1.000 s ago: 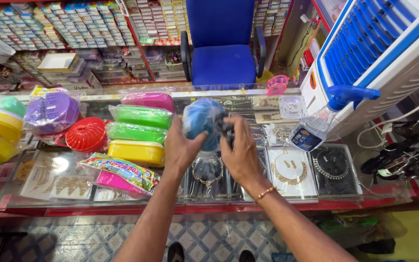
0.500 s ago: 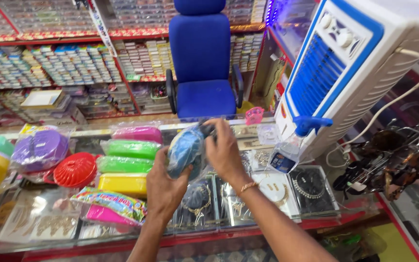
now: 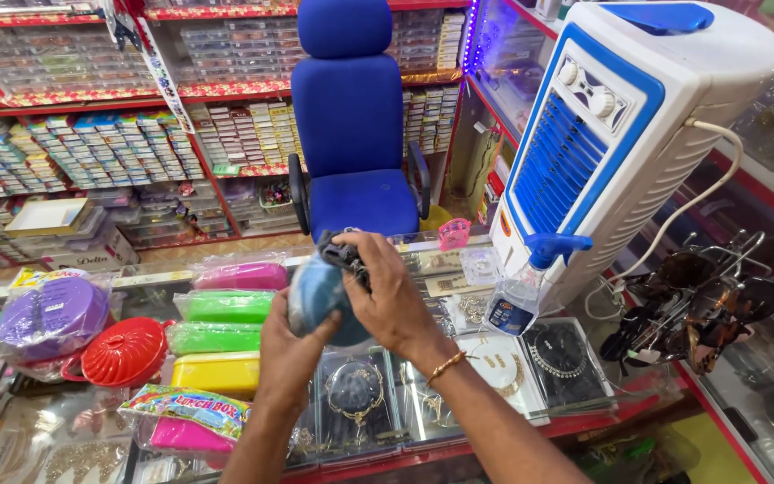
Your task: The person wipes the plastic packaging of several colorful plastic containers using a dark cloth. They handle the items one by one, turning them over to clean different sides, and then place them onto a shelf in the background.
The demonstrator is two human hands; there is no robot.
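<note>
Centrally, both hands (image 3: 293, 345) (image 3: 391, 296) grip clamped on blue wrapped bundle (image 3: 315, 291); colourful wrapped boxes (image 3: 221, 336) stacked left.

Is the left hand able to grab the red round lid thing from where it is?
Probably yes, once free: the left hand is holding the blue wrapped bundle, and the red round container lies close beside it, uncovered.

I see blue object (image 3: 317, 291) in glossy clear plastic wrap, gripped by left hand (image 3: 290, 357) and right hand (image 3: 390, 296). Lunch boxes (image 3: 219, 333) smooth plastic, film-wrapped, shiny. Red basket (image 3: 124, 351) glossy ribbed plastic. Surface (image 3: 459, 269) reflective glass with red trim. Air cooler (image 3: 624, 125) smooth white and blue plastic. Chair (image 3: 351, 134) matt blue cloth. Bangle (image 3: 446, 365) gold-coloured metal.
</note>
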